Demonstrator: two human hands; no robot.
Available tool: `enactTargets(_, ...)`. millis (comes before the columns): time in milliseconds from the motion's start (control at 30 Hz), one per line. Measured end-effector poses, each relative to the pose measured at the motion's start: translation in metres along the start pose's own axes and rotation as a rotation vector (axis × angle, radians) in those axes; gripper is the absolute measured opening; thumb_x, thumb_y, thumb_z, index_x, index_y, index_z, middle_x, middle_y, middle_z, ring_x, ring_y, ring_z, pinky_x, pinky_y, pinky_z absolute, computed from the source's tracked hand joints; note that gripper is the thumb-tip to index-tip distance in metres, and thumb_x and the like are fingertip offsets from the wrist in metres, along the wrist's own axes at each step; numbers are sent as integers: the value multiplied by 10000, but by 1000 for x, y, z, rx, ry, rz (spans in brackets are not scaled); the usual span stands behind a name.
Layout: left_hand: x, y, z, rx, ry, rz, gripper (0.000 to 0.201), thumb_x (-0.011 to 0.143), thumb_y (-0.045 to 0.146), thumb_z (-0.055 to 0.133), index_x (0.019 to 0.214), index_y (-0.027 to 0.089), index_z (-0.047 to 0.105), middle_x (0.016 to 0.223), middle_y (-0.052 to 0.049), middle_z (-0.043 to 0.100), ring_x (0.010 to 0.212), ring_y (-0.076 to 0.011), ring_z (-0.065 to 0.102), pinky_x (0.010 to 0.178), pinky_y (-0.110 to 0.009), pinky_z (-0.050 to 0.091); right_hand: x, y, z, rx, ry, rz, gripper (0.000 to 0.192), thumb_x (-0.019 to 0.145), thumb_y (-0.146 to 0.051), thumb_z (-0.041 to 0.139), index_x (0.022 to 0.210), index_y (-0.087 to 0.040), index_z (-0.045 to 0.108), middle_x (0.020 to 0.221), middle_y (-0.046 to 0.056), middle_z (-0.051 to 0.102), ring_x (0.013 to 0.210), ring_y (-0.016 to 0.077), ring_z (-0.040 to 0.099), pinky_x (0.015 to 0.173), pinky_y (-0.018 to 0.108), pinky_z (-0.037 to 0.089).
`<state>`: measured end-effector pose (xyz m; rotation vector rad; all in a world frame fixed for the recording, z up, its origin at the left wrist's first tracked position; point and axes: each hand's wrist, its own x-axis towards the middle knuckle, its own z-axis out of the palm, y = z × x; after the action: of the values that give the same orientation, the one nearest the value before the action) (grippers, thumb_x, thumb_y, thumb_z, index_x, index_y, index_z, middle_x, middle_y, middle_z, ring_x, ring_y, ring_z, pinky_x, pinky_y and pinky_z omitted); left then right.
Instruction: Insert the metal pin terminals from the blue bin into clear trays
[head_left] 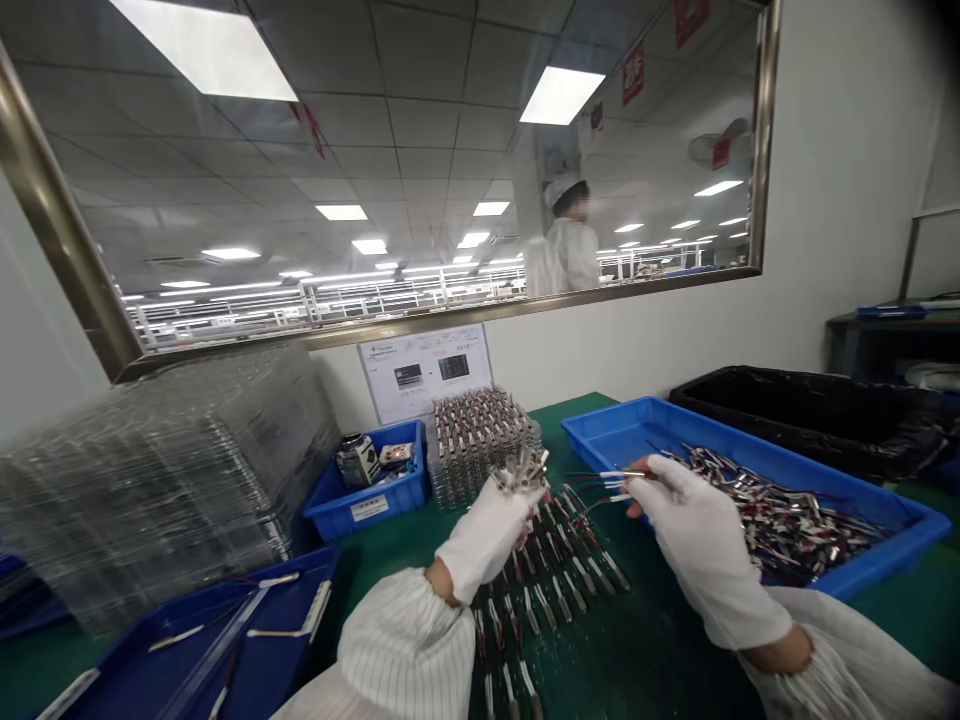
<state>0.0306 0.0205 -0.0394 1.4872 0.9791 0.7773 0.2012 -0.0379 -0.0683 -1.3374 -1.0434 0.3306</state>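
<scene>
the left hand in a white glove is shut around a bunch of parts, small metal bits with thin wires. the right hand pinches one part by its wires, at 3 o'clock from the bunch and just beside it. more parts lie in rows on the clear tray under both hands. a blue bin at 3 o'clock holds a loose pile of them. a stack of filled trays stands at 12 o'clock.

the parts look light and small. the wires look soft and bendy, so they may tangle. the metal end seems the firm place to hold.
</scene>
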Motion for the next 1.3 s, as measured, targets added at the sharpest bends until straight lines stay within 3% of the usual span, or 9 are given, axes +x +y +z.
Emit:
enactTargets(67, 3, 4, -4, -85, -22, -25, 227, 664, 395, 467, 696, 171, 472, 459, 82, 276, 337, -20, 210, 342, -160, 139, -9, 6, -1, -215, -11, -227, 186, 704, -284, 453, 823, -173, 544, 759, 53, 600, 652, 178, 567, 641, 304, 443)
enactTargets(200, 5, 9, -8, -121, -50, -38, 191, 665, 364, 474, 664, 175, 451, 442, 91, 247, 323, -11, 182, 331, -151, 111, -43, 13, 11, -352, -396, -647, 205, 732, -219, 405, 859, -251, 563, 912, 15, 597, 834, 164, 541, 742, 254, 427)
enactTargets(367, 2, 5, -6, -108, -110, -15, 325, 678, 490, 425, 651, 168, 458, 409, 91, 250, 296, -10, 188, 305, -149, 126, -73, 14, 36, -251, -1000, -570, 184, 772, -205, 388, 812, -220, 567, 805, 21, 607, 763, 132, 543, 722, 248, 436)
enactTargets(533, 1, 6, -2, -90, -106, -8, 327, 680, 499, 423, 666, 173, 448, 401, 94, 256, 287, -8, 193, 296, -144, 140, -62, 23, 29, -186, -1146, -465, 218, 802, -303, 380, 834, -157, 539, 844, 32, 566, 699, 90, 531, 654, 270, 441)
enactTargets(633, 0, 9, 1, -97, -66, -29, 293, 682, 486, 430, 692, 193, 428, 408, 95, 267, 292, -12, 189, 298, -143, 132, -55, 23, 15, -165, -1080, -349, 194, 748, -337, 455, 786, -189, 575, 796, 6, 594, 715, 113, 552, 669, 244, 442)
enactTargets(733, -2, 10, 3, -84, -48, -54, 287, 675, 482, 443, 716, 199, 429, 429, 91, 277, 312, -14, 206, 309, -144, 129, -47, 15, 8, -136, -872, -173, 281, 735, -321, 454, 981, -204, 524, 938, 29, 583, 868, 165, 533, 772, 257, 416)
enactTargets(900, -6, 1, 8, 31, -307, -191, 323, 649, 491, 469, 694, 172, 460, 465, 82, 296, 328, -7, 221, 315, -153, 146, -28, -4, 10, 436, -588, 314, 538, 681, -276, 522, 1165, -140, 327, 1075, 114, 498, 925, 205, 502, 692, 294, 462)
enactTargets(1067, -5, -15, 16, 136, -441, -206, 302, 626, 461, 509, 728, 181, 460, 498, 68, 382, 345, -19, 292, 319, -156, 208, -22, -4, 11, 484, -509, 283, 349, 631, -190, 568, 968, -132, 499, 950, 82, 574, 867, 175, 529, 796, 295, 414)
enactTargets(1300, -4, -17, 20, 166, -497, -297, 306, 613, 462, 520, 660, 164, 465, 423, 78, 352, 323, -18, 269, 317, -153, 195, -25, 0, 11, 440, -571, 255, 437, 622, -110, 523, 1052, -125, 447, 877, 52, 583, 797, 142, 530, 727, 263, 430)
